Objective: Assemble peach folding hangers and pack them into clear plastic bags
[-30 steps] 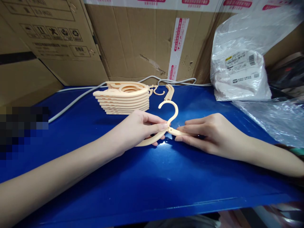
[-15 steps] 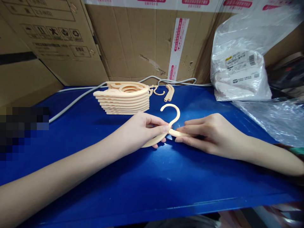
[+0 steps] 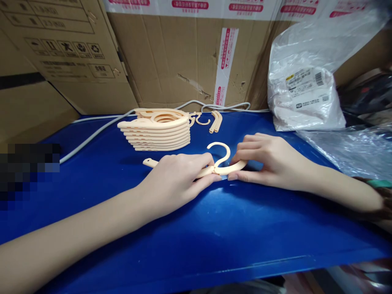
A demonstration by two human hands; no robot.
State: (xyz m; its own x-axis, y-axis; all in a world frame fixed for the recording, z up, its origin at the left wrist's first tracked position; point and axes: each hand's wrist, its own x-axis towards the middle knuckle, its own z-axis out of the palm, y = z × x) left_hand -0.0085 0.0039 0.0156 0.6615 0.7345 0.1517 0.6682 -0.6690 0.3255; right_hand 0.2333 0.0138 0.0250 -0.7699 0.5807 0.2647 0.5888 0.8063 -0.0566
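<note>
While the left hand [image 3: 180, 175] and right hand [image 3: 266, 157] pinch a cream hanger [image 3: 228, 169], hook [image 3: 228, 152] curving up between them

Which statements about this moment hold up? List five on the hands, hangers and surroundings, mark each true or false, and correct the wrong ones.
1. The left hand and right hand hold the same cream hanger. True.
2. The tabletop is white. False: the tabletop is blue.
3. In the picture, short curved pieces lie between the stack of hangers and the plastic bag. True.
4. The held hanger's hook is hidden under the left hand. False: the hook shows uncovered.
5. Cardboard stands behind the stack. True.
</note>
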